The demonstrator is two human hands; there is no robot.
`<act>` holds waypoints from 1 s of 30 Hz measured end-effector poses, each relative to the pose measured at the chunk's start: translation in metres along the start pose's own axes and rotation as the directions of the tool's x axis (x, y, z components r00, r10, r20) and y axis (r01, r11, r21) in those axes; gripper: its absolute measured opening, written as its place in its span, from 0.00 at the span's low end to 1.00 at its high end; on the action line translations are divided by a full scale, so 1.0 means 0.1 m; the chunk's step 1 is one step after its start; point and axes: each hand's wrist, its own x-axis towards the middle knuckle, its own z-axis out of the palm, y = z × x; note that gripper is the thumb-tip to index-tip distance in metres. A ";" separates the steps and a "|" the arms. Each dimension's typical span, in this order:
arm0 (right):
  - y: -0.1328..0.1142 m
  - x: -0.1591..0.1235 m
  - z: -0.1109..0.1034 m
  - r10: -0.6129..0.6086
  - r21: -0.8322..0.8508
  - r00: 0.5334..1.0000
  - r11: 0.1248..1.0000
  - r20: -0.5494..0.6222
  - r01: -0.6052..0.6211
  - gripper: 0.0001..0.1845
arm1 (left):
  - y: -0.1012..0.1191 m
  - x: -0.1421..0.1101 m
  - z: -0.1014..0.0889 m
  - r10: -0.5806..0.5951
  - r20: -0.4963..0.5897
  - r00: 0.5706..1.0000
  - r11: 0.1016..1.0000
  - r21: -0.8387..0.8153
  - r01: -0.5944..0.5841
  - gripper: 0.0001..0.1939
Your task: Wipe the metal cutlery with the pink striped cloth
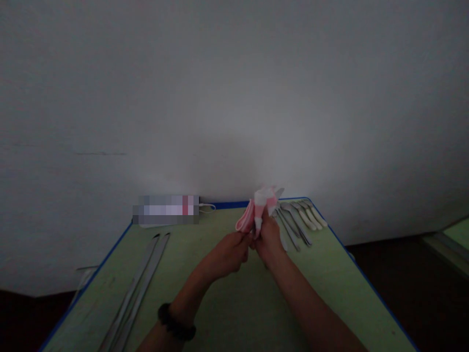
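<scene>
A pink and white cloth (259,205) is bunched up between my two hands above the table. My right hand (271,239) is closed round the cloth from the right side. My left hand (232,252) is closed at the cloth's lower left edge, fingers curled in, with a dark band on the wrist. A grey metal tip (280,192) shows just behind the cloth; whether it belongs to a utensil inside the folds I cannot tell. Right beside my right hand lie several metal spoons and forks (293,220), partly hidden by the hand.
Several light-handled utensils (311,215) lie at the table's back right. Two long metal strips (141,288) lie along the left. A blurred-out box-like object (164,210) with a white cord (208,209) sits at the back left. Behind the green, blue-edged table (220,313) rises a wall (234,98).
</scene>
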 end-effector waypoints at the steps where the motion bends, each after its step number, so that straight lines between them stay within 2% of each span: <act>1: 0.02 -0.03 0.01 0.060 -0.005 0.998 0.998 -0.010 -0.060 0.23 | 0.01 0.00 -0.01 0.012 -0.011 1.000 1.000 0.029 -0.012 0.19; 3: 0.02 -0.08 0.04 0.141 0.007 0.990 0.990 -0.012 -0.141 0.25 | 0.03 -0.01 -0.04 0.028 -0.015 0.999 0.996 0.084 -0.027 0.20; 4: -0.01 -0.09 0.05 0.129 0.006 0.992 0.992 -0.014 -0.129 0.25 | 0.04 -0.03 -0.06 0.036 0.004 0.999 0.993 0.108 -0.036 0.21; 8: -0.18 -0.13 0.08 -0.038 -0.020 0.999 0.999 0.008 0.038 0.23 | 0.12 -0.17 -0.18 0.088 0.191 0.978 0.991 0.080 -0.105 0.17; 11: -0.29 -0.18 0.10 -0.091 -0.073 0.995 0.993 0.035 0.093 0.23 | 0.17 -0.25 -0.26 0.149 0.270 0.951 0.988 0.007 -0.157 0.15; 13: -0.33 -0.21 0.12 -0.114 -0.053 0.993 0.992 0.037 0.116 0.24 | 0.18 -0.27 -0.29 0.172 0.284 0.943 0.985 -0.036 -0.169 0.14; 16: -0.37 -0.23 0.16 -0.077 0.120 0.994 0.991 0.076 0.067 0.23 | 0.17 -0.25 -0.33 0.184 0.196 0.963 0.982 -0.080 -0.172 0.15; 18: -0.39 -0.24 0.18 -0.042 0.223 0.982 0.975 0.182 0.000 0.19 | 0.17 -0.25 -0.35 0.214 0.112 0.970 0.975 -0.091 -0.204 0.16; 20: -0.41 -0.27 0.19 -0.047 0.250 0.956 0.968 0.288 -0.028 0.14 | 0.20 -0.27 -0.37 0.256 0.064 0.965 0.963 -0.102 -0.249 0.17; 22: -0.41 -0.31 0.19 -0.068 0.212 0.938 0.977 0.339 -0.005 0.13 | 0.24 -0.29 -0.39 0.286 0.037 0.958 0.954 -0.107 -0.280 0.17; 26: -0.37 -0.40 0.18 -0.074 0.031 0.922 0.997 0.381 0.067 0.15 | 0.30 -0.32 -0.37 0.314 -0.023 0.949 0.947 -0.060 -0.315 0.18; 30: -0.32 -0.44 0.19 -0.033 -0.061 0.910 0.996 0.413 0.063 0.19 | 0.31 -0.30 -0.33 0.319 -0.072 0.945 0.947 -0.020 -0.321 0.19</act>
